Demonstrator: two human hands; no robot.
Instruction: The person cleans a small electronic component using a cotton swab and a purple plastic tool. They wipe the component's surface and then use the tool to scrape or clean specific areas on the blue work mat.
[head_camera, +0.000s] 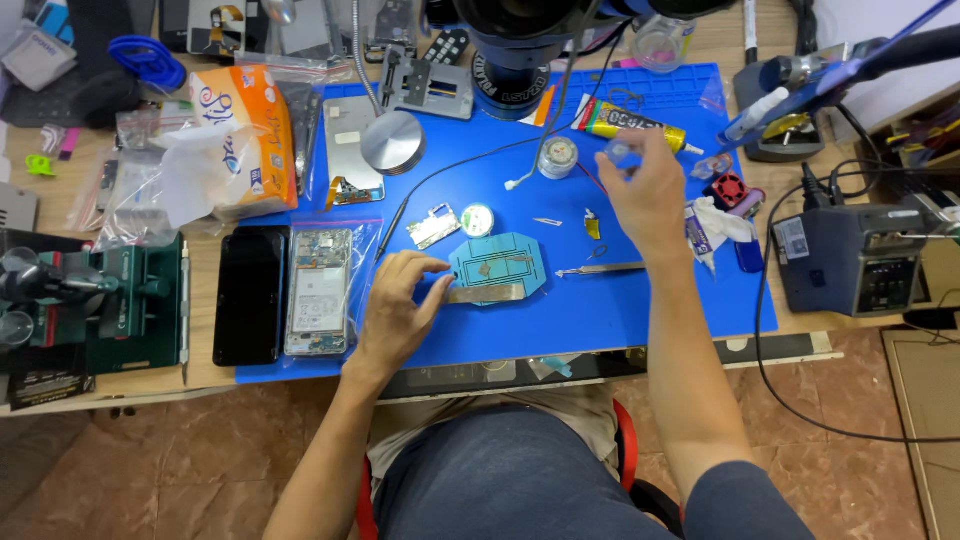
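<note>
Left hand (398, 312) on teal fixture (497, 266); right hand (648, 195) pinching small jar (620, 152)

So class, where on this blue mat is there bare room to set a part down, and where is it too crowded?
Bare: the front strip of the blue mat, between the teal fixture and the near edge, below the tweezers. Crowded: the far edge around the glue tube and round tin, and the left side by the opened phone.

Teal plate and small clear jar
The flat teal fixture plate (497, 266) lies on the blue mat (620, 310); the small clear jar (620, 152) is held aloft.
</note>
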